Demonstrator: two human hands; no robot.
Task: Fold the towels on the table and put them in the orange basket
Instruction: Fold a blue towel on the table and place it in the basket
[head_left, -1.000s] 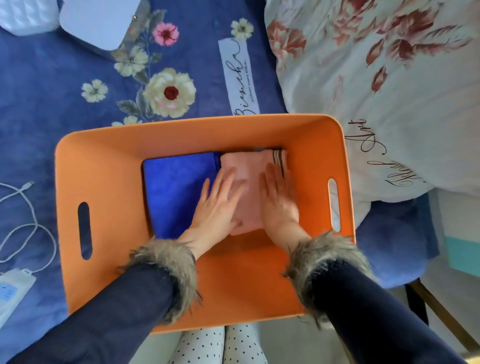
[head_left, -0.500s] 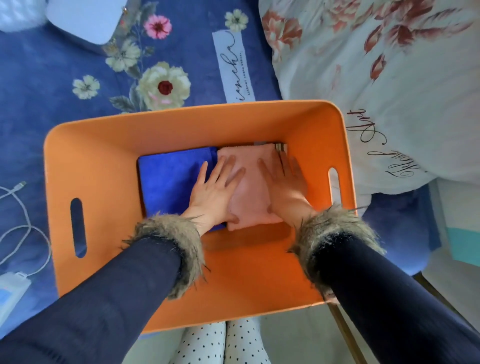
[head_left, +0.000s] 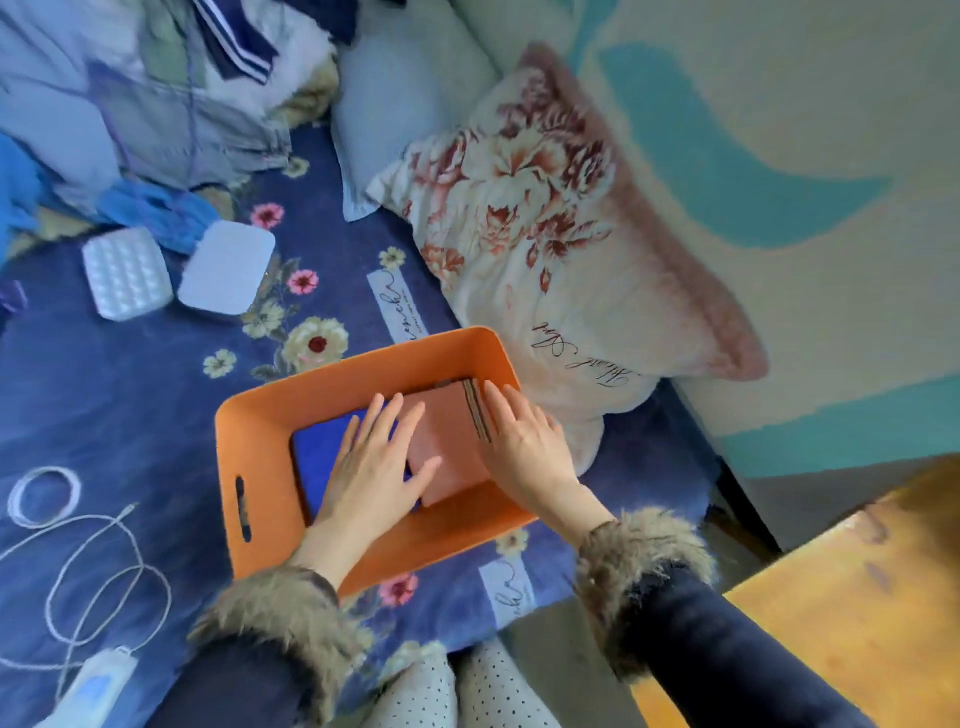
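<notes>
Two folded towels lie side by side on the floor of the orange basket (head_left: 260, 441); the blue towel (head_left: 317, 457) takes the left half and the pink towel (head_left: 449, 441) the right, their edges meeting under the person's left hand (head_left: 374, 462); a striped edge shows along the pink towel's far right side. The left hand lies flat with fingers straight and spread, palm down across the seam of the two towels, thumb on the pink one; the right hand (head_left: 524, 447) is likewise flat and spread, fingers straight, lying at the pink towel's right edge by the basket's right wall; neither hand grips anything. Both wrists end in brown fur cuffs (head_left: 639, 577) on dark sleeves; dotted leggings show at the bottom between the arms. The basket sits on a blue floral bedspread (head_left: 130, 405); a floral pillow (head_left: 545, 249) leans just beyond its right corner, against a white and teal wall. To the far left of the basket lie a white quilted case (head_left: 127, 280) and a white box (head_left: 226, 275), side by side; nearer, a white cable (head_left: 104, 561) loops over the spread, running to a charger (head_left: 98, 675) at the lower left; a heap of clothes (head_left: 156, 93) fills the far left corner; a wooden table (head_left: 831, 597) stands at the lower right.
</notes>
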